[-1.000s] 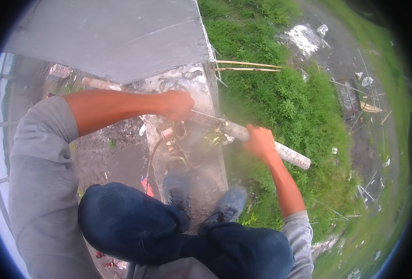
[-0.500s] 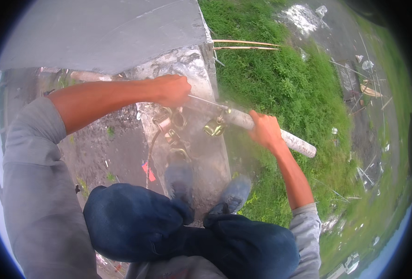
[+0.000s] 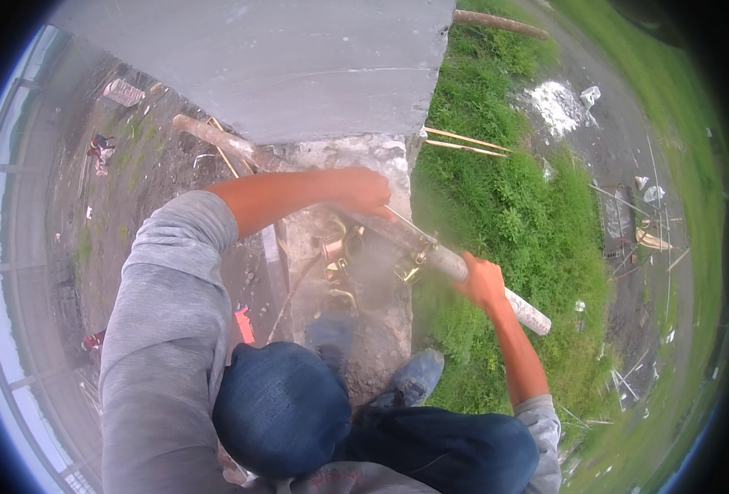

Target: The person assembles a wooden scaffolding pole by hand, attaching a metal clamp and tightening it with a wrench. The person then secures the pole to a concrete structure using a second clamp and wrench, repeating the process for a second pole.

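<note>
A grey pipe (image 3: 527, 313), splashed with dried cement, slants across in front of me over a concrete ledge (image 3: 389, 329). My right hand (image 3: 483, 282) is wrapped round it near its lower right end. My left hand (image 3: 363, 191) is closed on a thin metal rod (image 3: 402, 219), which runs along the pipe to a brass-coloured clamp (image 3: 419, 252) on it. Part of that clamp hangs below the pipe. Under my left forearm, several brass-coloured clamps (image 3: 338, 267) lie on the ledge, partly blurred by haze. My shoes (image 3: 418, 375) rest on the same ledge.
A large smooth grey concrete block (image 3: 282, 70) stands ahead. Left of the ledge, a round pole (image 3: 216, 142) and a red-orange object (image 3: 244, 324) lie near bare ground far below. Grass (image 3: 496, 189) drops away on the right. Thin wooden strips (image 3: 467, 142) stick out past the block's corner.
My view has swung left, so the scene sits lower and further right. The pipe slants more steeply, and the hanging clamp part has turned. Both hands keep their hold.
</note>
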`<action>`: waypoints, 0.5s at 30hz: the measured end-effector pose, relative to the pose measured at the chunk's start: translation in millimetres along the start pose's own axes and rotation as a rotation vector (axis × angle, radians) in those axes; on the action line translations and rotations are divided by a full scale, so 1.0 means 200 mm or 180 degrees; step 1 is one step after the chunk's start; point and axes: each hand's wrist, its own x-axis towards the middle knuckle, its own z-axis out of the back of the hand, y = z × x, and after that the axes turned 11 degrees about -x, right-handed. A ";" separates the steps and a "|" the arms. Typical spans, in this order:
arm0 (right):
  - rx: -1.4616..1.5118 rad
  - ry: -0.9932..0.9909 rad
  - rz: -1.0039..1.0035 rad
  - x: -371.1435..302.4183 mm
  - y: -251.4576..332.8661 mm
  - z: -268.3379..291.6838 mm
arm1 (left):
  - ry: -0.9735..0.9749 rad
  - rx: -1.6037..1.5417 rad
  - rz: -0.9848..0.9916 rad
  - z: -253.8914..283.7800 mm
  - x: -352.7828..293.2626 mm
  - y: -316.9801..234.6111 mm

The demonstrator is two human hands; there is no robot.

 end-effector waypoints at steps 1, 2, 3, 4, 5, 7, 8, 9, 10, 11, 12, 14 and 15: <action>0.0048 -0.0101 0.0096 0.00 0.00 0.00 | -0.0043 0.0017 0.0007 0.00 0.00 0.00; 0.0063 -0.0140 0.0104 0.00 0.00 -0.01 | -0.0022 0.0043 0.0045 0.00 0.00 0.00; 0.0054 -0.0112 0.0052 -0.01 -0.01 -0.01 | 0.0006 0.0019 0.0061 0.00 0.00 0.00; 0.0083 -0.0156 0.0112 -0.02 -0.01 -0.02 | 0.0015 -0.0032 0.0073 0.00 0.00 0.01; 0.0070 -0.0165 0.0114 -0.01 -0.01 -0.03 | 0.0021 -0.0073 0.0066 -0.01 0.01 0.02; 0.0066 -0.0171 0.0081 -0.02 -0.02 -0.05 | 0.0113 -0.0193 0.0053 -0.03 0.03 0.04; 0.0069 -0.0188 0.0072 -0.02 -0.02 -0.05 | 0.0111 -0.0247 0.0061 -0.04 0.03 0.06; 0.0092 -0.0296 0.0122 -0.02 -0.02 -0.06 | 0.0085 -0.0190 -0.0003 -0.05 0.04 0.08; 0.0085 -0.0205 0.0059 -0.02 -0.02 -0.06 | 0.0022 -0.0132 -0.0079 -0.06 0.05 0.10; 0.0101 -0.0199 0.0046 -0.02 -0.02 -0.06 | -0.0039 -0.0072 -0.0153 -0.07 0.07 0.11; 0.0120 -0.0171 0.0040 -0.01 -0.02 -0.05 | -0.0033 -0.0135 -0.0160 -0.08 0.09 0.12; 0.0027 -0.0044 0.0005 -0.01 -0.02 -0.04 | -0.0036 -0.0220 -0.0097 -0.08 0.12 0.15; -0.0043 -0.0025 -0.0036 0.00 -0.02 -0.03 | -0.0096 -0.0163 -0.0174 -0.08 0.12 0.16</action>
